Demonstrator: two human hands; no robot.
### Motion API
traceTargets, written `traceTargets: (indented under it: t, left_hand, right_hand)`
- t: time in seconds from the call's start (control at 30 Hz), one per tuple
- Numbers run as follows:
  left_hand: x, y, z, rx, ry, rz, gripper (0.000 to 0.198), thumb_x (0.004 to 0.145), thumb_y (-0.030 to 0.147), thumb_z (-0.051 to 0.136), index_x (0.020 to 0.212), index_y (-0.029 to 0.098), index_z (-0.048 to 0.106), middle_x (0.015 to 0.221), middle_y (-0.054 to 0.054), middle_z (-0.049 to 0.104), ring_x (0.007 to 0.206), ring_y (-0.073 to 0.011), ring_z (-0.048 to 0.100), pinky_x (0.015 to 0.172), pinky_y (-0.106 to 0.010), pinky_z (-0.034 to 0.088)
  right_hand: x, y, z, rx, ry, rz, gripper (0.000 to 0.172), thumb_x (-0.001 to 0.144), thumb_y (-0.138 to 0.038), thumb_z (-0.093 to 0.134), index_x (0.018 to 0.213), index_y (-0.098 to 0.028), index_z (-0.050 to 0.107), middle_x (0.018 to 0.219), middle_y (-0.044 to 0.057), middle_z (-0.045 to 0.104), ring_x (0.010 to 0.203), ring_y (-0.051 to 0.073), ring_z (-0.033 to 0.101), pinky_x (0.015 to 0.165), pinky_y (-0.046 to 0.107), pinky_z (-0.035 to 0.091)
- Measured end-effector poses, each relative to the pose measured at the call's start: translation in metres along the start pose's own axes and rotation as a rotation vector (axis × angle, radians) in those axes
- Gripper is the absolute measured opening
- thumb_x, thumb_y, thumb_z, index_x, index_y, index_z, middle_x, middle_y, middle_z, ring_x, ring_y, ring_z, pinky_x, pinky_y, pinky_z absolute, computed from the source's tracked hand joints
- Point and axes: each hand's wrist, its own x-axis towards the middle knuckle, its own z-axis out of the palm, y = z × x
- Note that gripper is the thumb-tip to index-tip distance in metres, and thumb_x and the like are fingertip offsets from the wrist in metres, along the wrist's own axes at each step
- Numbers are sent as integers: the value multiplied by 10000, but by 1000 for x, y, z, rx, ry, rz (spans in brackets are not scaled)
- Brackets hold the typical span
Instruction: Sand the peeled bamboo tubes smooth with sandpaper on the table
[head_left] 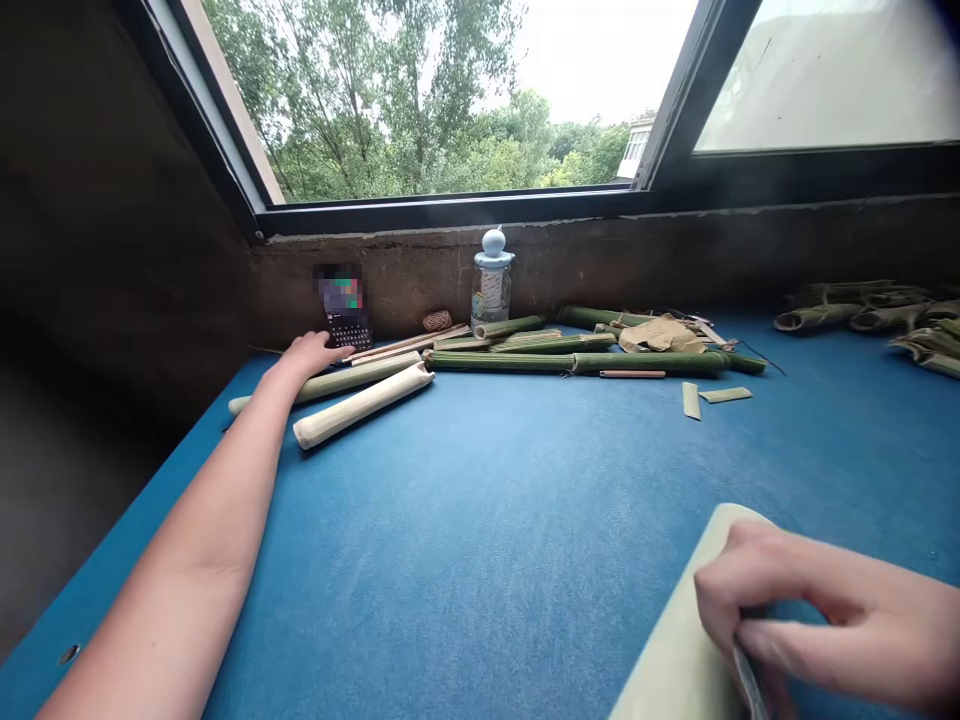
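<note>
My left hand [311,355] lies palm down at the far left of the blue tabletop, its fingers on or just over a green bamboo section [352,380]. A peeled, cream-coloured bamboo section [360,405] lies close by, nearer to me. At the lower right, my right hand [817,610] grips a broad, pale green bamboo piece [675,640], which runs out of the bottom of the view. A thin grey strip [750,682], possibly a blade, shows under my fingers. Much of it is hidden.
Long green bamboo stalks [577,362] and a dry husk [660,335] lie along the rough wall [405,280]. Nearby stand a lidded plastic bottle [493,280], a twine ball [437,320] and a keypad device [349,320]. Curved bamboo pieces [855,310] lie far right, below a window.
</note>
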Motion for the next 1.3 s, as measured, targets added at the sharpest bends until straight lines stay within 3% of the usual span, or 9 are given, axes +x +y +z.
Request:
traceTargets:
  t: [0.1, 0.33, 0.5, 0.67, 0.77, 0.9, 1.03, 1.17, 1.3]
  left_hand:
    - [0, 1, -1, -2, -7, 3, 785, 877, 637, 496, 1408, 63, 563, 1381, -233, 546, 1271, -392, 501, 1048, -386, 405]
    - [2, -1, 2, 3, 15, 13, 808, 874, 645, 494, 1400, 36, 563, 1376, -249, 543, 1266, -398, 503, 1042, -388, 410]
    - [4, -3, 4, 7, 6, 1, 799, 869, 657, 489, 1381, 50, 582, 1342, -244, 564, 1256, -395, 514, 1015, -378, 424]
    - [6, -6, 5, 13, -10, -3, 822, 867, 659, 488, 1406, 42, 555, 1361, -247, 552, 1269, -396, 506, 1019, -384, 422]
    - [7, -7, 6, -9, 2, -1, 808, 862, 653, 506, 1395, 49, 569, 1355, -251, 559, 1260, -407, 512, 1005, -399, 432]
    - [7, -8, 8, -24, 22, 10, 813, 853, 665, 526, 1382, 50, 587, 1354, -250, 560, 1265, -414, 508, 1018, -399, 421]
    - [8, -8, 9, -7, 27, 8, 824, 854, 675, 524, 1382, 45, 587, 1353, -250, 559, 1264, -406, 508, 1023, -387, 415]
    - [7, -7, 9, 8, 19, 16, 806, 863, 657, 512, 1380, 44, 583, 1354, -248, 564, 1255, -405, 516, 1008, -396, 429]
    - [1, -3, 6, 1, 22, -1, 789, 868, 640, 506, 1404, 65, 571, 1381, -231, 555, 1281, -395, 503, 1031, -391, 417]
  right_hand:
    - [-1, -2, 2, -70, -52, -64, 559, 1007, -580, 367, 663, -263, 672, 550, 9, 680, 654, 202, 715, 563, 265, 551]
    - [22, 5, -8, -110, 229, -206, 313, 1015, -399, 464, 955, -297, 754, 911, 22, 785, 882, 228, 753, 747, 296, 617]
    - [42, 33, 8, -451, 505, -319, 400, 1003, -190, 468, 1370, -310, 573, 1240, 1, 730, 1118, 213, 711, 948, 307, 595]
    - [50, 28, 22, -649, 551, -474, 513, 988, -66, 460, 1464, -256, 473, 1361, 40, 659, 1240, 207, 640, 1088, 342, 509]
    - [44, 17, 22, -786, 603, -518, 501, 960, -69, 518, 1431, -239, 507, 1271, 42, 712, 1167, 224, 682, 1042, 353, 525]
    - [38, 15, 19, -984, 702, -451, 347, 951, -147, 543, 1282, -219, 621, 1012, 45, 787, 864, 253, 765, 773, 374, 570]
    - [41, 22, 24, -1020, 671, -411, 269, 978, -206, 496, 1183, -211, 669, 984, 51, 791, 759, 271, 767, 641, 390, 558]
    - [44, 27, 32, -880, 621, -391, 350, 994, -220, 476, 1316, -220, 613, 1216, 46, 738, 992, 278, 752, 887, 384, 594]
    - [50, 29, 34, -776, 571, -477, 445, 980, -153, 487, 1414, -223, 550, 1407, 11, 623, 1212, 229, 658, 1167, 311, 432]
